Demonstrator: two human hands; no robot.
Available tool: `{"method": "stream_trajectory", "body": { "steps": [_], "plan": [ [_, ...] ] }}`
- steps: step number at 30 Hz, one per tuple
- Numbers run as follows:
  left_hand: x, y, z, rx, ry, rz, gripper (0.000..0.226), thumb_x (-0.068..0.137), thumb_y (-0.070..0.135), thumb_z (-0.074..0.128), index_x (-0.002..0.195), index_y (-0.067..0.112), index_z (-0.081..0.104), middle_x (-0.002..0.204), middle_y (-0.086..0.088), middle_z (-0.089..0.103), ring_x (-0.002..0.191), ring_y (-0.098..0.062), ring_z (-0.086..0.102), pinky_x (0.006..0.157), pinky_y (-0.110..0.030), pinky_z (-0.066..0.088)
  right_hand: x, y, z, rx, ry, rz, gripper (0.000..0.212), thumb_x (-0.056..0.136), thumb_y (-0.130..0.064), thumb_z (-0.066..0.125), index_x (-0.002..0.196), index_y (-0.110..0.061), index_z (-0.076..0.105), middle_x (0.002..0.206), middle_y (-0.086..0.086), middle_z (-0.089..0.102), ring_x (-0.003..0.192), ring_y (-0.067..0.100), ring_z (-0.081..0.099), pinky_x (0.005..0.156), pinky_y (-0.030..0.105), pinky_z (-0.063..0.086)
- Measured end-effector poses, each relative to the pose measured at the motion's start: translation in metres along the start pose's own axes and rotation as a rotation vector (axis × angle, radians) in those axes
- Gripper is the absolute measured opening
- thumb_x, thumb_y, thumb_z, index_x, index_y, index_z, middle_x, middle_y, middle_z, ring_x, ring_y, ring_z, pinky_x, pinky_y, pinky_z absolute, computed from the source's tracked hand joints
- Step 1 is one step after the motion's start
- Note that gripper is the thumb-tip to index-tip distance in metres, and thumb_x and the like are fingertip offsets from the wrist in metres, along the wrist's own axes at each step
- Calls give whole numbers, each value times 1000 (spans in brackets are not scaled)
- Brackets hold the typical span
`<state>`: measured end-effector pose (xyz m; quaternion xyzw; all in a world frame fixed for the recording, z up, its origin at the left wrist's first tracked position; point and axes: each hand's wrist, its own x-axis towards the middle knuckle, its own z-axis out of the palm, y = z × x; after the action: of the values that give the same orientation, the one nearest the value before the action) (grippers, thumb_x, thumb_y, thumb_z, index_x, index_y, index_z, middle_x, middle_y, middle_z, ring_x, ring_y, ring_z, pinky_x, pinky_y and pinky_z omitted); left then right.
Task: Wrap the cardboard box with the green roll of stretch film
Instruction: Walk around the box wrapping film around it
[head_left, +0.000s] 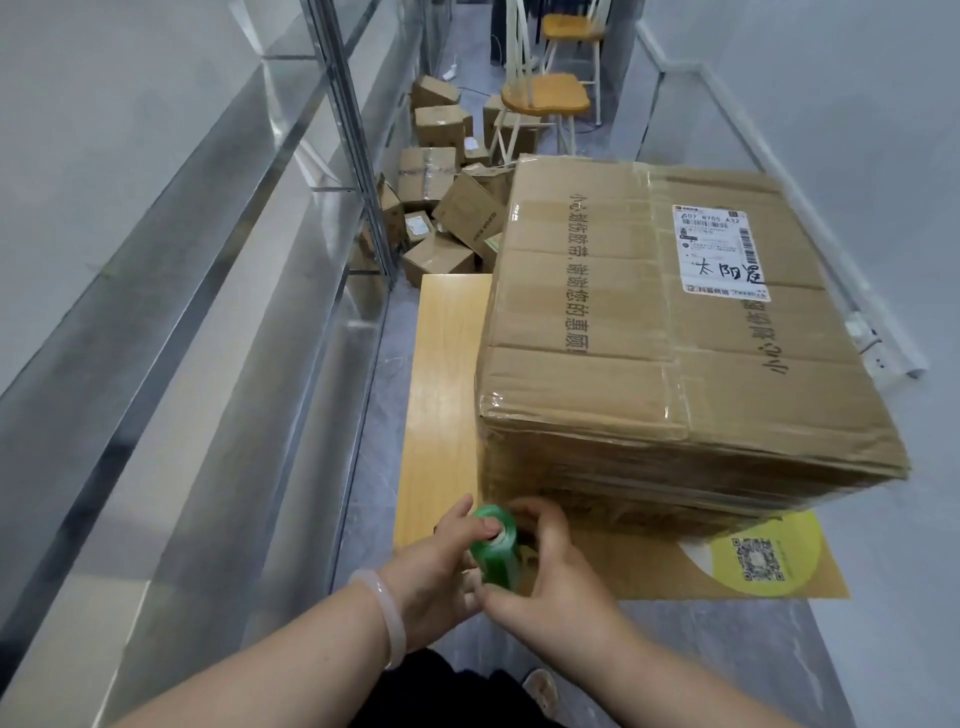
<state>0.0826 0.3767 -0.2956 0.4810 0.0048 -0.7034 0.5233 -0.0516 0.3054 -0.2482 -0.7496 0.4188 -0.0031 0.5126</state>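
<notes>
A large brown cardboard box (649, 332) with printed characters and a white shipping label lies on a low wooden table (441, 395). Clear film shows around its near lower side. The green roll of stretch film (493, 545) stands close to the box's near left corner. My left hand (441, 561) grips the roll from the left, thumb on its top end. My right hand (545, 566) holds it from the right, fingers curled toward the box's side. A pale bangle sits on my left wrist.
Several small cardboard boxes (441, 208) are piled on the floor beyond the table. Two wooden chairs (545, 98) stand further back. Metal shelving (260, 260) runs along the left. A yellow round sticker with a QR code (758, 558) lies on the table's near right.
</notes>
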Motion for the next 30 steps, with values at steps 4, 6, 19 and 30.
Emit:
{"method": "stream_trajectory", "body": {
  "steps": [4,6,19,30],
  "plan": [
    [4,-6,22,52,-38,1,90,62,17,74,143,37,41,138,-18,58,109,-31,64,94,-42,48,-6,15,0,-17,63,-28,58,63,-42,69,113,-56,42,117,-15,56,109,5,54,90,23,46],
    [9,-12,33,55,-10,28,102,64,14,72,152,40,25,134,-16,62,99,-27,69,78,-35,56,-11,21,0,28,127,-14,50,63,-32,73,99,-54,46,111,-18,56,104,-5,53,86,13,42],
    [23,-45,94,-96,230,87,53,87,4,68,127,27,42,108,-17,69,96,-29,66,72,-38,52,-30,66,-47,159,75,31,55,66,-31,74,104,-56,43,121,-25,48,113,-10,47,99,13,37],
    [31,-67,146,-335,463,277,114,83,1,69,148,57,-7,132,-12,59,113,-35,63,95,-49,50,2,86,-115,-96,-364,-236,68,59,-59,64,113,-72,26,139,-14,38,128,-1,39,107,19,35]
  ]
}}
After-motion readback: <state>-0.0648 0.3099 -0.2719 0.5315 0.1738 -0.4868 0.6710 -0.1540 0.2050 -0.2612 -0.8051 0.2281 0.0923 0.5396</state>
